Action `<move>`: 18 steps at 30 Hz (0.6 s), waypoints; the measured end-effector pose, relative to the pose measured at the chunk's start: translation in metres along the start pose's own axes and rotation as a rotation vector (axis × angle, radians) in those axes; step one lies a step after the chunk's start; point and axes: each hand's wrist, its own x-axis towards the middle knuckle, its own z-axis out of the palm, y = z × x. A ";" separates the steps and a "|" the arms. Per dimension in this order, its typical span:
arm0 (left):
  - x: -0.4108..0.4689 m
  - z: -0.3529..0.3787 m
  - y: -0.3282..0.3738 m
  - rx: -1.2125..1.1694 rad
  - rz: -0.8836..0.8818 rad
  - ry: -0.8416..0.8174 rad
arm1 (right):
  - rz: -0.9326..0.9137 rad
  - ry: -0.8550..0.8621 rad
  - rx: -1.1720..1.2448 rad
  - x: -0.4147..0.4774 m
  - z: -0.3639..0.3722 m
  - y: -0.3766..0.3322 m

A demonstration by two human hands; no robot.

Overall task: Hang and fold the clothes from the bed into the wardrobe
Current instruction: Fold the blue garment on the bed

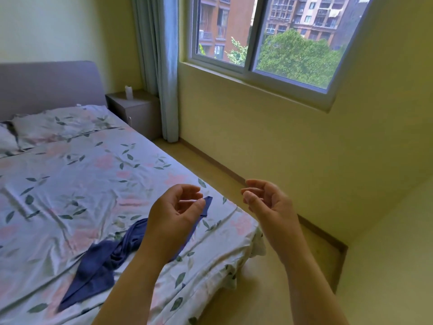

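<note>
Both your hands hang in the air, fingers loosely curled, holding nothing: left hand (178, 207) over the bed (70, 184), right hand (264, 200) out past its edge. The blue garment (98, 266) lies twisted on the sheet near the corner. Snatch only its thin strip and the rest likely drags, knots tighter, or slides to the floor.

A navy garment (98, 261) lies on a pale blue sheet (93, 179) printed with pink flowers and green leaves, beside a grey headboard (46, 85), yellow walls (269, 141), blue-grey curtain (159, 66)
</note>
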 end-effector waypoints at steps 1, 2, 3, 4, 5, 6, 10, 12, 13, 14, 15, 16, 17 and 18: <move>0.013 0.002 -0.006 0.007 -0.014 0.010 | 0.013 -0.026 -0.022 0.014 0.002 0.005; 0.025 0.003 -0.011 0.012 -0.033 0.021 | 0.030 -0.051 -0.040 0.028 0.003 0.009; 0.037 0.005 -0.016 0.013 -0.045 0.028 | 0.041 -0.071 -0.047 0.041 0.004 0.013; 0.049 0.006 -0.019 0.019 -0.053 0.031 | 0.047 -0.083 -0.049 0.054 0.006 0.016; 0.061 0.008 -0.023 0.028 -0.058 0.033 | 0.051 -0.092 -0.051 0.066 0.007 0.021; 0.072 0.010 -0.027 0.039 -0.064 0.040 | 0.057 -0.101 -0.053 0.078 0.009 0.026; 0.107 0.015 -0.048 0.072 -0.112 0.079 | 0.107 -0.165 -0.038 0.124 0.019 0.046; 0.124 0.019 -0.061 0.090 -0.157 0.107 | 0.128 -0.203 -0.025 0.149 0.024 0.059; 0.133 0.021 -0.069 0.103 -0.174 0.130 | 0.137 -0.227 -0.027 0.163 0.027 0.066; 0.142 0.023 -0.077 0.114 -0.189 0.158 | 0.147 -0.254 -0.033 0.177 0.030 0.075; 0.151 0.024 -0.086 0.125 -0.202 0.189 | 0.156 -0.284 -0.043 0.192 0.033 0.084; 0.160 0.026 -0.095 0.135 -0.218 0.222 | 0.164 -0.320 -0.055 0.207 0.036 0.094; 0.168 0.027 -0.104 0.147 -0.238 0.252 | 0.175 -0.360 -0.072 0.223 0.039 0.105; 0.175 0.030 -0.115 0.161 -0.265 0.282 | 0.189 -0.404 -0.089 0.240 0.043 0.116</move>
